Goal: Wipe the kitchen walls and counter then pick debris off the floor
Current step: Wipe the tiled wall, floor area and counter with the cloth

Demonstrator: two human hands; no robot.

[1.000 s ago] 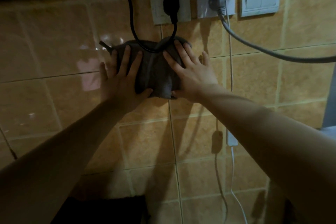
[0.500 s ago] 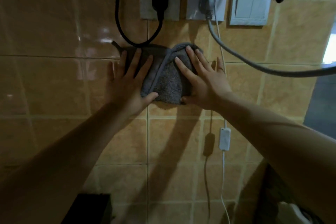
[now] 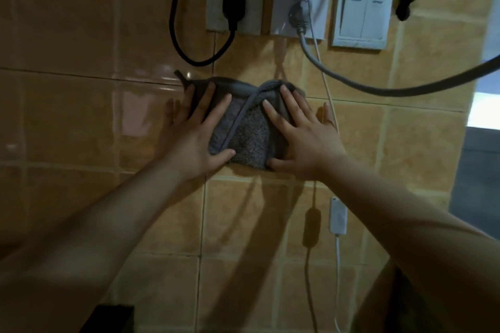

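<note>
With both palms flat and fingers spread, I press the cloth (image 3: 243, 130) against the wall (image 3: 81, 121); neither hand grasps it, the left hand (image 3: 194, 138) covering its left part and the right hand (image 3: 300, 140) its right. The cloth sits just below the black cord (image 3: 176, 35) and the sockets (image 3: 234, 3), left of the thin white wire (image 3: 328, 100). I judge the wall wipe is under way; counter and floor are out of view, seemingly still to do.
</note>
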